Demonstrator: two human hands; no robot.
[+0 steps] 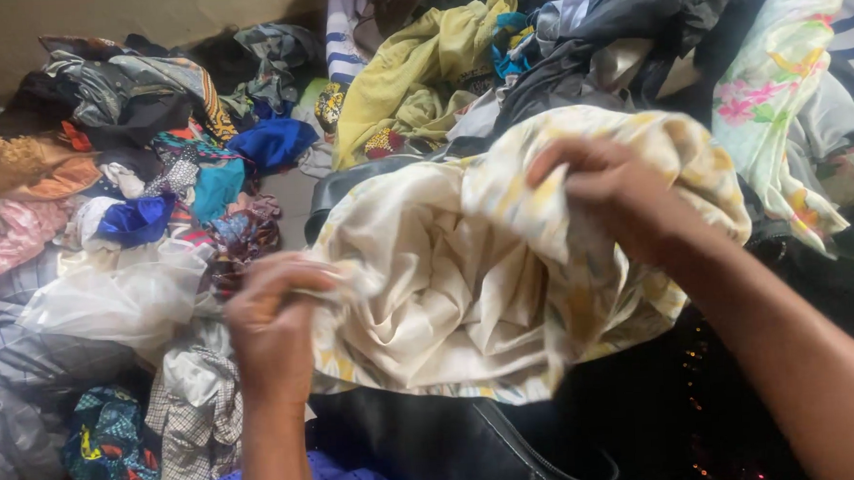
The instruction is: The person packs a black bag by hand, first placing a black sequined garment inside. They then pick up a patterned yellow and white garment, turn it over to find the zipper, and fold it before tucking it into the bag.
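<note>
Cream cloth point(467, 277) between both hands point(272, 319).

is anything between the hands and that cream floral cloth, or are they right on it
Nothing visible is between them. The left hand pinches the cream cloth at its left edge, and the right hand grips its top fold; both touch it directly.

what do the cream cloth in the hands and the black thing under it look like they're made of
Cream cloth: thin woven fabric, maybe cotton or satin-like; soft folds, faint sheen, pale yellow print. Black item: smooth leather or faux leather, judging by its glossy surface and stitched edge.
</note>
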